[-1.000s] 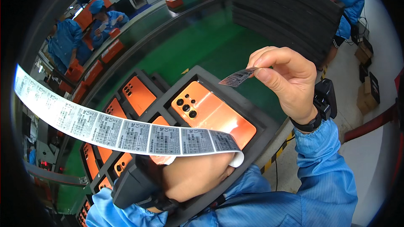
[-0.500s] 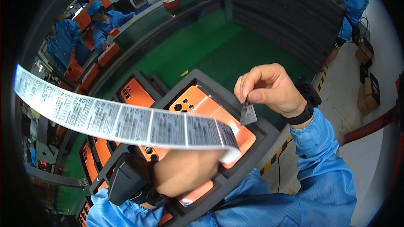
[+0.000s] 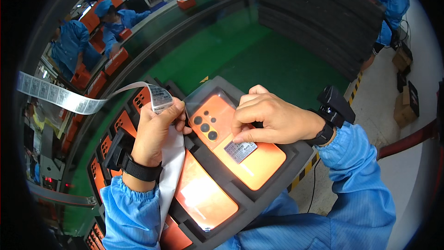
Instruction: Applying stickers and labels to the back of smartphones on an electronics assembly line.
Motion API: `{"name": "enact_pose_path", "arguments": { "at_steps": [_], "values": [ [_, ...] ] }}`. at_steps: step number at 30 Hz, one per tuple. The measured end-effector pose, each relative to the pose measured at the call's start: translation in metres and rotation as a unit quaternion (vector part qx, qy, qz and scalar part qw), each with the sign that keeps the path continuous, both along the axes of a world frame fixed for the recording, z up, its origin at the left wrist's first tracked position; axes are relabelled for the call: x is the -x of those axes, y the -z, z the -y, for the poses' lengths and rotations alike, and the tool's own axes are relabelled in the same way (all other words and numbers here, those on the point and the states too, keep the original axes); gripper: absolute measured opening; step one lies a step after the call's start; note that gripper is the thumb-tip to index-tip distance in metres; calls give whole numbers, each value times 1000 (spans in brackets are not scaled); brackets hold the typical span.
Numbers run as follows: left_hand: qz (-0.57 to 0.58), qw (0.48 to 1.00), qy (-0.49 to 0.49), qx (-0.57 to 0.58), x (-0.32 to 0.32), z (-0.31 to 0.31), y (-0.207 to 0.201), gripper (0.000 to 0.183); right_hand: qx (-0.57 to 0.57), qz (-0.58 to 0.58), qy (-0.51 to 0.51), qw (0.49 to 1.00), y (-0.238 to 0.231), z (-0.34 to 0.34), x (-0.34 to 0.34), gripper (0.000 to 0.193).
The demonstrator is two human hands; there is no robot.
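My right hand (image 3: 270, 118) pinches the top edge of a small printed label (image 3: 240, 151), which lies against the back of an orange phone (image 3: 252, 172). That phone sits camera side up in a dark grey foam tray (image 3: 213, 163). With my left hand (image 3: 159, 127) I grip a strip of labels (image 3: 60, 98) between thumb and fingers. Its printed part trails off to the far left, and white backing paper (image 3: 172, 162) hangs down past my wrist. A second orange phone (image 3: 199, 190) lies in the tray just below my left hand, its upper part hidden.
More orange phones (image 3: 125, 122) fill tray slots on the left. Beyond runs a conveyor (image 3: 185, 25) with orange boxes (image 3: 186, 3) and co-workers in blue (image 3: 118, 23). A stack of black sheets (image 3: 319, 18) stands at the back right; cartons (image 3: 408, 102) lie on the floor.
My right hand has come down and left, bringing the label onto the phone. My left hand has moved up and left, drawing the label strip off the phones.
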State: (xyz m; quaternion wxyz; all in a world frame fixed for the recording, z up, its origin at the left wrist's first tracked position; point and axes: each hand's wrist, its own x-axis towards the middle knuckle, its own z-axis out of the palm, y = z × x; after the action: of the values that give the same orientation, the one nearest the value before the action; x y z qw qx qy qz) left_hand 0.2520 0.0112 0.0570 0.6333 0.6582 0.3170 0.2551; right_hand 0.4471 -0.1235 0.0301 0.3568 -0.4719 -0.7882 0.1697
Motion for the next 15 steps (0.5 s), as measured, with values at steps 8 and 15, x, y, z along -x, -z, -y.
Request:
{"name": "enact_pose_path", "arguments": {
  "at_steps": [8,15],
  "values": [
    [-9,1000,27,-6,1,-4,1,16,-16,38,8,999,3,-6,0,11],
    [-14,999,37,-16,0,-5,4,17,-6,50,11,999,6,-6,-1,11]
  ]
}}
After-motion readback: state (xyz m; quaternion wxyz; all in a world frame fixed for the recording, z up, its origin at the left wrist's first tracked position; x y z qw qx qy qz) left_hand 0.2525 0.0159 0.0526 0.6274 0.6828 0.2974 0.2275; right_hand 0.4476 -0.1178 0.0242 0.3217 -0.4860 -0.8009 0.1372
